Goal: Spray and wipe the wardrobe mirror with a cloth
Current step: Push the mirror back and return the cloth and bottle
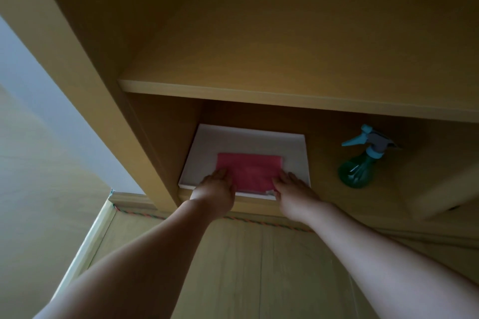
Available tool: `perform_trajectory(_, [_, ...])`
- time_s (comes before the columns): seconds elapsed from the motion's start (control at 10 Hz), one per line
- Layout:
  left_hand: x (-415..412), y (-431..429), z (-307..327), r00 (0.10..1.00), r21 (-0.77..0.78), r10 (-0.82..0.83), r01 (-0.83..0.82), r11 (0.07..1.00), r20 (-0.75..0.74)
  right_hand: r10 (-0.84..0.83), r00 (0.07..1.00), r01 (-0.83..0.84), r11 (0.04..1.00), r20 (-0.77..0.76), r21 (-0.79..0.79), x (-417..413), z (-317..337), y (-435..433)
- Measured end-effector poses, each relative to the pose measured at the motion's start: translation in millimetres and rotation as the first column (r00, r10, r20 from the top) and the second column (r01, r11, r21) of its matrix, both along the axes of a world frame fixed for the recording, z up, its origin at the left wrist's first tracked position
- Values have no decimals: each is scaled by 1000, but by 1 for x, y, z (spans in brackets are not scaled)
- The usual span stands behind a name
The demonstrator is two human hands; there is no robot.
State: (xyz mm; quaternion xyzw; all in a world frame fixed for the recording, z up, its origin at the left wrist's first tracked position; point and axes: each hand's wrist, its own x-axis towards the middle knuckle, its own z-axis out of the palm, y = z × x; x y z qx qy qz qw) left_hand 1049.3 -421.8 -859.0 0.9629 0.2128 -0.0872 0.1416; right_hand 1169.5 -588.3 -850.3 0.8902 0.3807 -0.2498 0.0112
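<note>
A folded pink cloth [246, 169] lies flat on a white board [248, 142] on the lower shelf of a wooden wardrobe. My left hand [216, 189] rests palm-down on the cloth's near left corner. My right hand [294, 190] presses on its near right corner, fingers spread. Neither hand has lifted the cloth. A green spray bottle [359, 163] with a light blue trigger head stands on the same shelf, off to the right of the board. No mirror is in view.
An upper shelf [285, 96] overhangs the compartment. The wardrobe's side panel [85, 65] stands at left, with pale wall beyond. A pale rounded shape [445, 189] juts in at the right edge. Below lies light wood flooring [259, 267] with a striped cord.
</note>
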Motion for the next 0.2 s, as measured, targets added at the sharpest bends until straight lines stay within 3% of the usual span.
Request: perform_trajectory(0.2, [-48, -27, 55, 994, -83, 75, -69, 994, 80, -43, 985, 85, 964, -169, 251, -43, 60, -12])
